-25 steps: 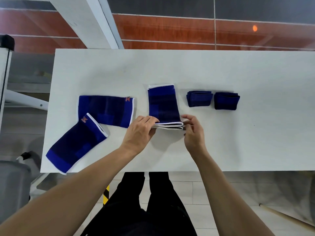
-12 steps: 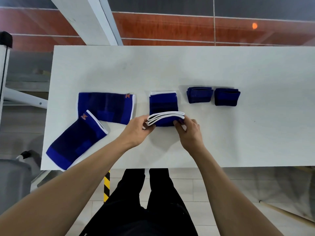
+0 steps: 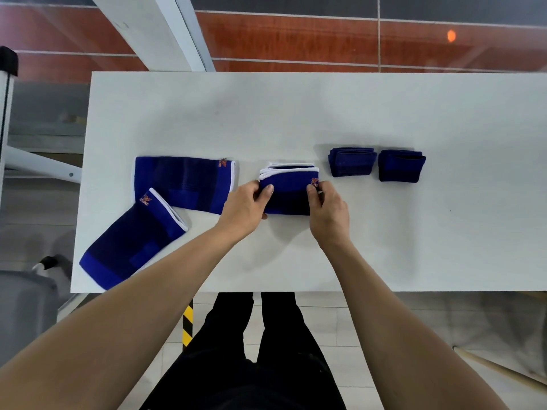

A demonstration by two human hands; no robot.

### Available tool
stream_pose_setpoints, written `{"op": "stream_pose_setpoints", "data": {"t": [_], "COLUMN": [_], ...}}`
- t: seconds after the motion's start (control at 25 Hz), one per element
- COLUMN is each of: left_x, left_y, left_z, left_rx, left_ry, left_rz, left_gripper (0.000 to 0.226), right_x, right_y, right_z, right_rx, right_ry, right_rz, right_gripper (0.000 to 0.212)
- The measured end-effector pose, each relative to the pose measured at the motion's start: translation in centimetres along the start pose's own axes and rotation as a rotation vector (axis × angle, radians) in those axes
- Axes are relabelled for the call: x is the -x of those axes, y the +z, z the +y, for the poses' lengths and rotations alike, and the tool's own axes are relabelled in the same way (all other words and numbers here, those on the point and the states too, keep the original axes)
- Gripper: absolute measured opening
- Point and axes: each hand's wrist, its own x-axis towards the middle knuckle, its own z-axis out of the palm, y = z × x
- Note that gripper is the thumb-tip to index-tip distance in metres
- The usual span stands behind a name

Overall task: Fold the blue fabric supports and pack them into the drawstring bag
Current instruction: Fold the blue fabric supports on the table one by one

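White and bare apart from the fabric pieces, a table (image 3: pixel 296 113) fills the middle of our view from above, with a reddish-brown wall panel (image 3: pixel 296 37) beyond its far edge and pale floor tiles below its near edge. We see two bare forearms reaching forward from the bottom of the view toward a blue fabric support (image 3: pixel 288 193) lying near the table's centre. That support is folded over on itself, so its white-trimmed edges stack at the far side and a small orange logo shows at its right corner. Our left hand (image 3: pixel 244 207) grips the support's left edge, thumb on top of the cloth and the other fingers curled under or beside it. Our right hand (image 3: pixel 327 211) pinches the right edge, thumb pressed on top just beside the logo. The cloth spans the gap between the two hands. To the left lie two unfolded supports: one flat support (image 3: pixel 183 182) stretched across the table, and a slanted support (image 3: pixel 133 241) overlapping its near left corner and reaching the table's near edge. To the right, well apart from the hands, two small folded bundles sit side by side: the nearer folded bundle (image 3: pixel 352 162) and the farther folded bundle (image 3: pixel 402 165).
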Motion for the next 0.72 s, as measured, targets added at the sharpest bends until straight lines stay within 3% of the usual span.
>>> {"op": "stream_pose_setpoints", "data": {"t": [0.28, 0.56, 0.72], "left_x": [-1.9, -2.9, -2.4], "left_y": [0.7, 1.7, 1.9], "left_z": [0.0, 0.6, -1.5], "left_rx": [-0.143, -0.212, -0.483], "left_ry": [0.013, 0.023, 0.632], "left_rz": [0.099, 0.284, 0.521], "left_gripper": [0.05, 0.038, 0.024], "right_x": [-0.8, -0.8, -0.8], "right_y": [1.2, 2.3, 2.8], "right_z": [0.1, 0.3, 0.4], "right_rx": [-0.002, -0.026, -0.032], "right_ry": [0.086, 0.067, 0.06], "right_rz": [0.024, 0.136, 0.184], "right_gripper": [0.026, 0.013, 0.016]}}
